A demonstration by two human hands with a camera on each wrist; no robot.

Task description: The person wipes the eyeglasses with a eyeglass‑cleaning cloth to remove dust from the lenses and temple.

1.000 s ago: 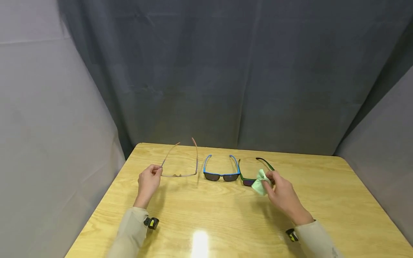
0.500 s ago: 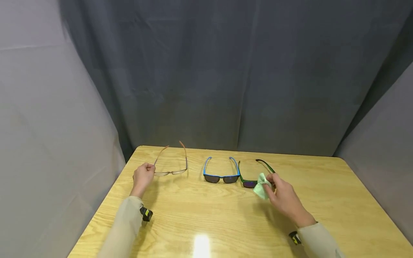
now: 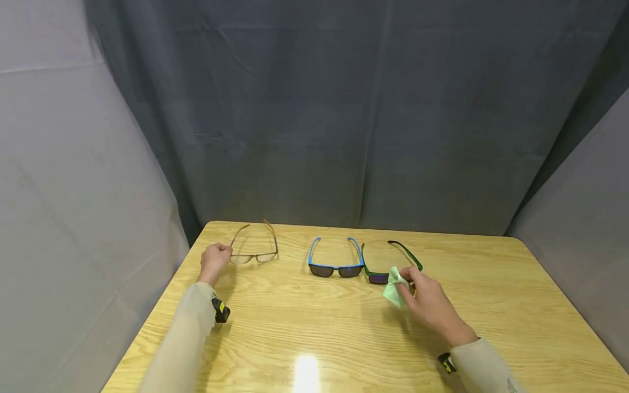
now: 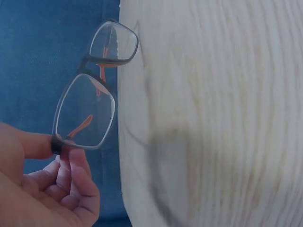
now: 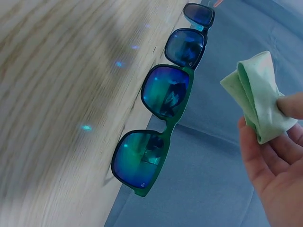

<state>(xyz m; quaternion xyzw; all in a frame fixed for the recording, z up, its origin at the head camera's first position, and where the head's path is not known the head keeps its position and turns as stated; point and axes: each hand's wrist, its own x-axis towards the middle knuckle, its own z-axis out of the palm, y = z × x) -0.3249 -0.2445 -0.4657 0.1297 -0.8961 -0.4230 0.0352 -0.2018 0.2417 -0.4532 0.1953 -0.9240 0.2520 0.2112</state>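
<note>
My left hand (image 3: 215,262) pinches a pair of clear-lensed eyeglasses (image 4: 57,111) at the left hinge corner, thumb on one side and fingertips on the other. Their orange-tipped temples stand unfolded, pointing to the back of the table. My right hand (image 3: 432,305) pinches a folded pale green cleaning cloth (image 5: 258,94) between thumb and fingers. Behind that cloth in the head view are green-framed sunglasses (image 3: 377,278), their right lens partly hidden; the right wrist view shows both mirrored lenses. Blue-framed sunglasses (image 3: 336,271) with dark lenses sit unfolded at the middle, right beside the green pair.
The wooden table (image 3: 275,327) has rounded back corners. A dark grey curtain (image 3: 295,120) hangs behind it, with pale fabric panels (image 3: 88,218) at both sides. Small black cameras (image 3: 221,311) are strapped to both wrists.
My left hand has carried the eyeglasses leftward and lower toward the table, away from the blue sunglasses. My right hand with the cloth has shifted slightly, exposing more of the green temple.
</note>
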